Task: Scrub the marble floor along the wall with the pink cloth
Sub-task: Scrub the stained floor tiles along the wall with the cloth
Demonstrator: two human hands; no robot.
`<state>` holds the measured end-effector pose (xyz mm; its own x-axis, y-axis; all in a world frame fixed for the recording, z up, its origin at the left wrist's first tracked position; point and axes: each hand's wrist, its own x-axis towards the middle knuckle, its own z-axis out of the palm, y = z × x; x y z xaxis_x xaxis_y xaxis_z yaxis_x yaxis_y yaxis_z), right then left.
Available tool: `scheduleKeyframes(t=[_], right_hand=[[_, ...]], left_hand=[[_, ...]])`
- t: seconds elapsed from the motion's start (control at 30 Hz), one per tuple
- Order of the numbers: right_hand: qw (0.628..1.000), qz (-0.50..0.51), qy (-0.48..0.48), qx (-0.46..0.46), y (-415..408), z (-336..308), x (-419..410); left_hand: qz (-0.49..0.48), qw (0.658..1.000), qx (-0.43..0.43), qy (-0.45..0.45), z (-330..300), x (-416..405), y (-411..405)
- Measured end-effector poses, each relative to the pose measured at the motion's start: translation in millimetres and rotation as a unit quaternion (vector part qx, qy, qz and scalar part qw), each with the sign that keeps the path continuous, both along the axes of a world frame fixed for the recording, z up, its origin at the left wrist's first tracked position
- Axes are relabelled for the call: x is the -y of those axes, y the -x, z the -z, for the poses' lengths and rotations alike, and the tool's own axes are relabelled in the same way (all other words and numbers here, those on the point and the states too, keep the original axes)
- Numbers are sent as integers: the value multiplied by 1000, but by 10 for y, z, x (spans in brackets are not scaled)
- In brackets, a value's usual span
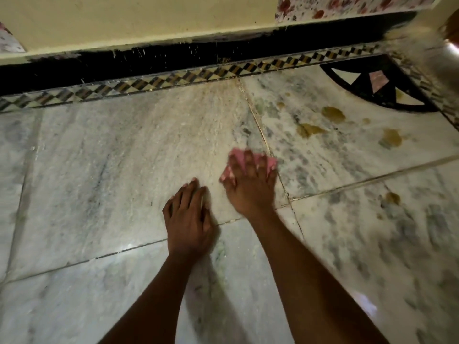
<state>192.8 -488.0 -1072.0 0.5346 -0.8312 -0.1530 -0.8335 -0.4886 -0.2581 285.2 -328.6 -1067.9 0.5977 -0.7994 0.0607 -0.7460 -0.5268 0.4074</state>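
My right hand [250,184] presses a small pink cloth [270,162] flat against the white marble floor [119,155], fingers spread over it, near a tile joint. Only the cloth's edges show around the fingers. My left hand [188,219] rests flat on the floor just left of and nearer than the right, fingers apart, holding nothing. The wall [124,18] with its black skirting [99,65] runs across the top of the view, beyond a checkered inlay border [149,83].
Several brownish stains [332,114] mark the tile to the right of the cloth. A black and pink inlay pattern [372,88] sits at the upper right. A blurred metal object [444,38] stands in the top right corner, beside a floral fabric [347,6].
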Motion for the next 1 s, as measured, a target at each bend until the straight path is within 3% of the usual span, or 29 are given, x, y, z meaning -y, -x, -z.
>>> scheduleKeyframes(t=[0.07, 0.13, 0.27, 0.33, 0.43, 0.53, 0.67, 0.8, 0.9, 1.0], right_hand=[[997, -55, 40, 30, 332, 21, -338], [998, -34, 39, 25, 730, 62, -492], [987, 159, 16, -14, 720, 101, -10], [981, 191, -30, 1, 311, 89, 422], [997, 59, -50, -21, -165, 12, 779], [998, -67, 0, -20, 0, 65, 582], [998, -29, -25, -45, 297, 67, 729], [992, 113, -38, -28, -395, 29, 1511], [999, 19, -27, -32, -839, 26, 1604], [995, -99, 7, -12, -537, 24, 1302]], left_hand=[[3, 999, -6, 33, -60, 106, -97], [42, 997, 33, 47, -130, 390, -332], [59, 998, 22, 3, -144, 1143, -897], [53, 998, 25, -14, -1, 1320, -988], [45, 997, 57, -1, 174, 1372, -1008], [37, 998, 47, 13, 174, 1383, -1037], [36, 998, 48, -2, 147, 1387, -1051], [31, 998, 49, -16, 180, 1418, -1052], [33, 998, 50, -20, 204, 1421, -1052], [34, 998, 48, -32, 183, 1422, -1064]])
